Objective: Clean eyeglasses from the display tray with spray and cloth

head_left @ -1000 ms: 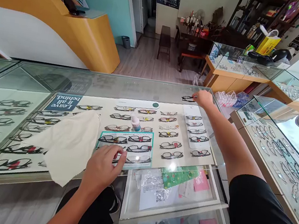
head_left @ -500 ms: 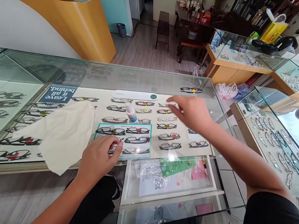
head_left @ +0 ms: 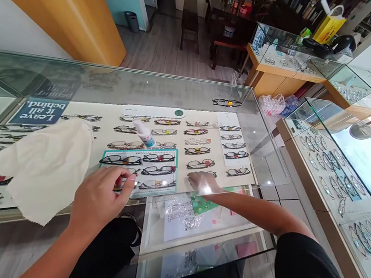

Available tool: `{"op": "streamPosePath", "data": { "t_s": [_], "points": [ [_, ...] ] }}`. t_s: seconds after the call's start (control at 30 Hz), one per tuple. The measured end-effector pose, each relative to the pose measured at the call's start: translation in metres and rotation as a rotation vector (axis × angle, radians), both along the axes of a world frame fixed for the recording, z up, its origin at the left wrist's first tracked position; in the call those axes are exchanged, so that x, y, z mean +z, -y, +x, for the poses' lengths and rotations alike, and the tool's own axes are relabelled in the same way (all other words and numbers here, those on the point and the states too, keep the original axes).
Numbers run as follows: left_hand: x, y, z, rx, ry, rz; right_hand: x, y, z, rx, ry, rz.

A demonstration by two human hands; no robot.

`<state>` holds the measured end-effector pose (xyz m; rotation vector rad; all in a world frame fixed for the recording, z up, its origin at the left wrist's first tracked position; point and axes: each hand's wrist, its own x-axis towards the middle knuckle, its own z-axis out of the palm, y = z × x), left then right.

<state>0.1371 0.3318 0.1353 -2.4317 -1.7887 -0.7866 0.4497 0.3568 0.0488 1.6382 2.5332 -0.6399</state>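
My left hand [head_left: 104,192] rests on the front edge of the glass display case [head_left: 139,76], its thumb and fingers apart and nothing held. My right hand [head_left: 204,182] is inside the case, seen through the glass, reaching over the front rows of eyeglasses [head_left: 201,163]; whether its fingers hold anything is unclear. Between and beyond the hands lies a teal-bordered card [head_left: 141,153] bearing several frames. A white spray bottle [head_left: 143,133] stands on the glass behind that card. To the left, a cream cloth [head_left: 58,171] is spread over the glass.
Below the front edge, a white-framed drawer [head_left: 152,245] holds papers and plastic. More glass cases [head_left: 326,178] with glasses stand at the right. Another lone pair of glasses [head_left: 227,103] sits at the back of the case. A wooden counter [head_left: 95,18] is at the upper left.
My right hand has moved down and toward me, from above the back rows to the front rows. My left hand stays near the front edge. The view has shifted slightly.
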Motion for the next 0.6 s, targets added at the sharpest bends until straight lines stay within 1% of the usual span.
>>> {"op": "streamPosePath", "data": {
  "t_s": [0.07, 0.13, 0.27, 0.33, 0.4, 0.47, 0.6],
  "points": [
    [0.0, 0.0, 0.0, -0.003, 0.002, 0.012, -0.007, -0.037, 0.008, -0.138, 0.014, 0.074],
    [0.0, -0.001, 0.0, 0.0, 0.007, 0.01, -0.01, -0.073, 0.024, -0.286, 0.035, 0.14],
    [0.002, -0.001, -0.001, 0.003, 0.021, 0.0, -0.012, -0.138, 0.078, -0.584, 0.1, 0.236],
    [0.003, -0.002, -0.001, 0.007, 0.031, 0.004, -0.012, -0.163, 0.107, -0.69, 0.128, 0.25],
    [0.003, -0.002, -0.002, 0.018, 0.032, 0.007, -0.013, -0.185, 0.133, -0.75, 0.144, 0.251],
    [0.003, -0.002, -0.003, 0.034, 0.022, 0.001, -0.018, -0.202, 0.152, -0.775, 0.152, 0.243],
    [0.002, -0.002, -0.003, 0.058, -0.002, -0.012, -0.033, -0.229, 0.171, -0.779, 0.166, 0.202]
  ]
}}
